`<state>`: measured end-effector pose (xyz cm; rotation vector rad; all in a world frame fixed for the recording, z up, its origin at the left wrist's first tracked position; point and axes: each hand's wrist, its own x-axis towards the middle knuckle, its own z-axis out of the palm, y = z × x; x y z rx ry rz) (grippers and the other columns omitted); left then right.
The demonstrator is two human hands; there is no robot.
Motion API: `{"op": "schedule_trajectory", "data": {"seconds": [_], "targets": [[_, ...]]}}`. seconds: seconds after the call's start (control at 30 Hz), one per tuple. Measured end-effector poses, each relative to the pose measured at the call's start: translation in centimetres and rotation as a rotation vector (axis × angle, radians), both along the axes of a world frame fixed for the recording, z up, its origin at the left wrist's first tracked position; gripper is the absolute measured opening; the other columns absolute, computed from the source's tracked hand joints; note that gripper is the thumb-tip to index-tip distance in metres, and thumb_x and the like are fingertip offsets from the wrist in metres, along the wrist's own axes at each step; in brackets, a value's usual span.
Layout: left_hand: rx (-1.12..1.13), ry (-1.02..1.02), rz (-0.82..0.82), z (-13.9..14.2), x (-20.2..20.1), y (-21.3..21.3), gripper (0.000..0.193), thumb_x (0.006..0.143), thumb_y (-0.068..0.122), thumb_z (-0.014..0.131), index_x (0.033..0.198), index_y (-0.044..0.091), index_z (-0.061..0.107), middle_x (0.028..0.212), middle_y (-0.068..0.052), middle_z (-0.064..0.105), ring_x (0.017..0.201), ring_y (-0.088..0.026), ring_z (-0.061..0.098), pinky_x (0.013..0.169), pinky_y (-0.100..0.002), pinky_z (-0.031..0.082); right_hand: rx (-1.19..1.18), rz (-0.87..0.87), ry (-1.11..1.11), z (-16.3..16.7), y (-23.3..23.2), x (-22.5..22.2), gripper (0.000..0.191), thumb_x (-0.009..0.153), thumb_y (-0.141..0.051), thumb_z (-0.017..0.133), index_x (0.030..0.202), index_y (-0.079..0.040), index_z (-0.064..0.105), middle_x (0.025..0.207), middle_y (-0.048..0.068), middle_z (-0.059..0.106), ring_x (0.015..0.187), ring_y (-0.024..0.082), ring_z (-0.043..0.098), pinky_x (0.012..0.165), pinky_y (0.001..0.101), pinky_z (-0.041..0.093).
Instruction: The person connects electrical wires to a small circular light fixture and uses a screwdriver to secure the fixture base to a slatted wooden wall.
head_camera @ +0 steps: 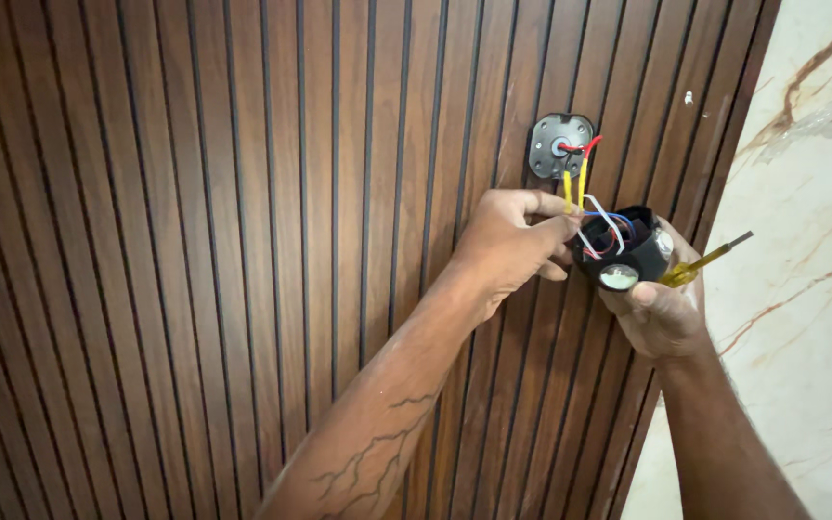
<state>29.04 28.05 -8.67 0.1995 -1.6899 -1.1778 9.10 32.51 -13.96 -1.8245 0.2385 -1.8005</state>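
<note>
Right hand point(662, 308) gripping black fitting point(620, 252) and yellow screwdriver point(700, 262), fingers closed. Left hand point(510, 241) pinching wires point(597, 217) just left of fitting, below metal plate point(560, 146) on slatted wall point(195, 241).

- Setting: a finished interior room, probably a home, under electrical fit-out.
- Wall: dark fluted wood panelling point(195, 241).
- Adjoining surface: veined marble slab point(811, 289).
- Fitting: metal mounting plate point(559, 144) with loose coloured wires point(580, 173).
</note>
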Motion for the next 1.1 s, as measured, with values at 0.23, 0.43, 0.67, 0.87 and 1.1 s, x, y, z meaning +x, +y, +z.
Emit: {"op": "schedule_trajectory", "data": {"seconds": [0.23, 0.43, 0.67, 0.87, 1.1], "targets": [[-0.113, 0.007, 0.128, 0.3, 2.0, 1.7, 0.027, 0.087, 0.018, 0.077, 0.103, -0.003, 0.077, 0.082, -0.009, 0.076, 0.065, -0.012, 0.069, 0.052, -0.027, 0.058, -0.028, -0.006, 0.015, 0.4, 0.9, 1.6, 0.082, 0.074, -0.027, 0.097, 0.137, 0.004, 0.053, 0.118, 0.012, 0.066, 0.102, 0.016, 0.068, 0.084, 0.0247, 0.057], [-0.271, 0.006, 0.296, 0.5, 0.3, 0.5, 0.02, 0.083, 0.013, 0.077, 0.099, 0.001, 0.079, 0.082, -0.011, 0.078, 0.071, -0.015, 0.073, 0.061, -0.031, 0.06, 0.004, 0.002, 0.005, -0.2, -0.7, -0.4, 0.085, 0.072, -0.025, 0.096, 0.139, 0.006, 0.053, 0.119, 0.013, 0.066, 0.092, 0.014, 0.065, 0.069, 0.0205, 0.053], [-0.475, -0.064, 0.435, -0.1, -6.2, -3.4, 0.018, 0.083, 0.014, 0.079, 0.098, 0.006, 0.082, 0.089, -0.011, 0.081, 0.081, -0.016, 0.077, 0.077, -0.032, 0.058, -0.02, -0.026, 0.008, -1.6, -3.8, -6.3, 0.088, 0.073, -0.025, 0.096, 0.141, 0.007, 0.049, 0.124, 0.011, 0.065, 0.109, 0.017, 0.068, 0.093, 0.0266, 0.058], [-0.246, -0.068, 0.347, 0.7, -6.1, -2.6, 0.032, 0.079, 0.012, 0.084, 0.108, 0.004, 0.072, 0.083, -0.01, 0.079, 0.072, -0.016, 0.074, 0.062, -0.033, 0.059, -0.001, -0.024, 0.01, -1.7, -3.1, -6.6, 0.089, 0.074, -0.024, 0.095, 0.144, 0.008, 0.05, 0.119, 0.013, 0.066, 0.092, 0.014, 0.065, 0.069, 0.0209, 0.051], [-0.108, -0.093, 0.176, 2.1, -4.3, -0.9, 0.02, 0.075, 0.011, 0.085, 0.092, 0.003, 0.078, 0.073, -0.005, 0.075, 0.061, -0.008, 0.068, 0.048, -0.023, 0.05, 0.011, -0.072, -0.008, -0.8, -1.5, -5.7, 0.091, 0.065, -0.03, 0.097, 0.134, 0.006, 0.049, 0.114, 0.009, 0.066, 0.096, 0.012, 0.069, 0.08, 0.0216, 0.056]]}}
